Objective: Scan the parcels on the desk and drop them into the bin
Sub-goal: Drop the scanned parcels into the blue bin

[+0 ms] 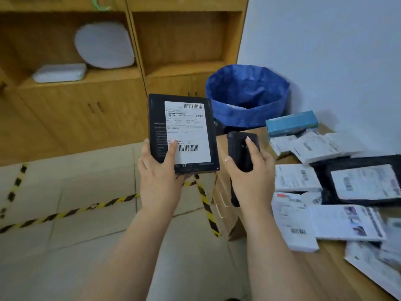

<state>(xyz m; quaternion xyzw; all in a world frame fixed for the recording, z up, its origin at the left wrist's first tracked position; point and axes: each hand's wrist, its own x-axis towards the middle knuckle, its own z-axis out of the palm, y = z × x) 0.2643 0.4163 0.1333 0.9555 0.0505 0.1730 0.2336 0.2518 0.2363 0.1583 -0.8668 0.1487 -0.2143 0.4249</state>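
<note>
My left hand (159,172) grips a black flat parcel (157,118) by its lower left corner, thumb lying on its white shipping label (187,131). The parcel stands upright with the label and its barcodes facing me. Just to its right, my right hand (249,170) holds a black handheld scanner (238,146), index finger resting on top of it. Behind both, on the floor by the wall, stands the bin lined with a blue bag (247,94). Several more labelled parcels (297,177) lie on the wooden desk (325,268) at the right.
A blue box (290,123) sits at the desk's far end beside the bin. A wooden cabinet (86,105) with white items on its shelf lines the back wall. Yellow-black tape (71,211) marks the tiled floor. Desk drawers (221,203) face left below my right hand.
</note>
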